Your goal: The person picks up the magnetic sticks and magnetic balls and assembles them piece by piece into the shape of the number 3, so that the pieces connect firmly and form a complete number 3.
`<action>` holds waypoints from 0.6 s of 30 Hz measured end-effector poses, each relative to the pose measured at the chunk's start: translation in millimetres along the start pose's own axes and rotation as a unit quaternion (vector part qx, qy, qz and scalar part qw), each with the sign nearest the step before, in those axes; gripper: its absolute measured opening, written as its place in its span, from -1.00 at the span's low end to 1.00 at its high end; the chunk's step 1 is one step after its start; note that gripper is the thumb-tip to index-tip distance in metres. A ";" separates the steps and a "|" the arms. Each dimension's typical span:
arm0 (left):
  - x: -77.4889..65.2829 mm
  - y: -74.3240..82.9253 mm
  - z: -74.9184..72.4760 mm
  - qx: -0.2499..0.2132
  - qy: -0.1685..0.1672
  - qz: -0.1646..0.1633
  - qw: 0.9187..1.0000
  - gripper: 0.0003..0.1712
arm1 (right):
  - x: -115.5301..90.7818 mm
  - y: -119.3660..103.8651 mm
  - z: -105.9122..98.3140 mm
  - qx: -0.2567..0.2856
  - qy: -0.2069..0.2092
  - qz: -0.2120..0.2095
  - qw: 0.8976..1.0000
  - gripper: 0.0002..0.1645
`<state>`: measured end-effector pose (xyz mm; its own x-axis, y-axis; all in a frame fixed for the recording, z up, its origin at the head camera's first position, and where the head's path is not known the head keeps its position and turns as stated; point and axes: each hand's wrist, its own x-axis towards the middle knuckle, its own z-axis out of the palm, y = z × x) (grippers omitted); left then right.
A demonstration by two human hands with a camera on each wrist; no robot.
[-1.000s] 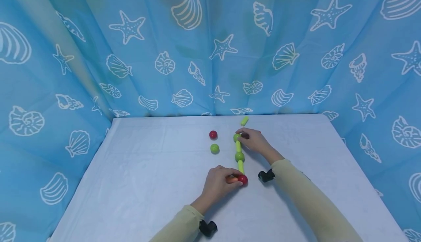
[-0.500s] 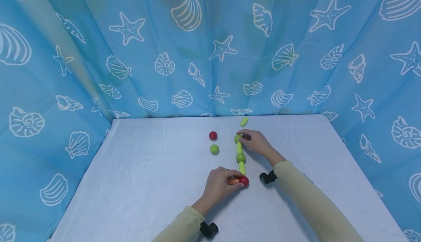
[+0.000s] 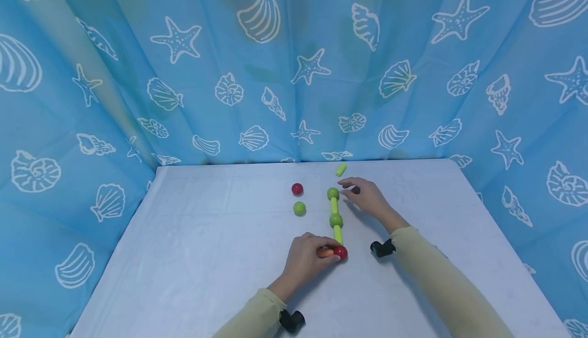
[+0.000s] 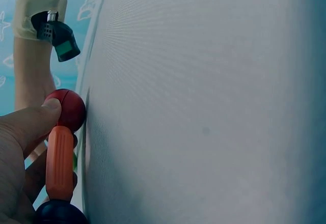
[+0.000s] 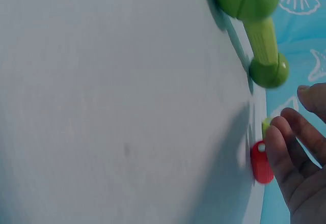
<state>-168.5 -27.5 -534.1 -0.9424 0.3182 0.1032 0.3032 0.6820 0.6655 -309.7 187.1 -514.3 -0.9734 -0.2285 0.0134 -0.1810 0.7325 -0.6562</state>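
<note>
My left hand (image 3: 300, 259) grips a red ball (image 3: 340, 253) and the orange rod (image 4: 60, 162) joined to it; the thumb presses on the ball. At the rod's other end is a dark blue ball (image 4: 61, 214), seen in the left wrist view. A light green rod (image 3: 338, 234) runs from the red ball to a green ball (image 3: 336, 220). Another light green rod (image 3: 334, 206) leads on to the far green ball (image 3: 333, 193). Just right of that ball, apart from it, my right hand (image 3: 369, 199) is held with fingers relaxed, holding nothing.
Left of the chain lie a loose red ball (image 3: 297, 189) and a loose green ball (image 3: 299, 208). One light green rod (image 3: 341, 169) lies near the table's back edge. A red rod (image 5: 262, 163) lies beyond my right fingers. A blue shell-patterned curtain (image 3: 294, 72) surrounds the white table (image 3: 206, 236).
My right hand has let go of the far green ball and moved a little to the right. The left hand keeps its grip, almost still, and the chain has barely shifted.
</note>
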 end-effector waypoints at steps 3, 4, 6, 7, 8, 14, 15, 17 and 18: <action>0.1 0.0 0.0 -0.003 0.001 0.001 1.000 -0.64 | -1.9 4.7 -6.5 0.003 0.013 0.004 1.000 -0.59; 0.0 -0.1 0.0 -0.004 0.001 0.002 1.000 -0.64 | -2.0 6.7 -8.3 0.004 0.017 0.006 1.000 -0.59; -0.1 -0.3 0.2 -0.003 0.003 0.003 1.000 -0.64 | -1.5 12.0 -11.7 0.000 0.019 0.012 1.000 -0.58; -0.1 -0.4 0.4 -0.003 0.004 0.004 1.000 -0.64 | -1.1 14.9 -13.2 -0.002 0.019 0.015 1.000 -0.57; -0.2 -0.3 0.3 -0.002 0.005 0.004 1.000 -0.64 | -0.5 18.1 -14.5 -0.004 0.018 0.019 1.000 -0.56; -0.4 0.5 0.4 -0.001 0.006 0.002 1.000 -0.65 | 2.8 36.1 -17.5 -0.018 0.013 0.036 0.999 -0.53; -0.5 0.6 0.3 0.000 0.006 0.002 1.000 -0.65 | 2.8 38.0 -17.6 -0.019 0.014 0.035 0.999 -0.54; -0.6 0.8 0.2 0.000 0.005 0.003 1.000 -0.65 | 3.0 40.4 -17.0 -0.020 0.015 0.039 0.999 -0.56; -0.5 0.9 0.1 0.001 0.005 0.003 1.000 -0.65 | 2.8 40.8 -16.8 -0.018 0.015 0.042 0.999 -0.57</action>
<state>-167.7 -27.0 -533.6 -0.9422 0.3147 0.1146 0.3083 0.6812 0.6641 -322.2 227.1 -528.4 -0.9891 -0.1464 -0.0176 -0.1029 0.7712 -0.6283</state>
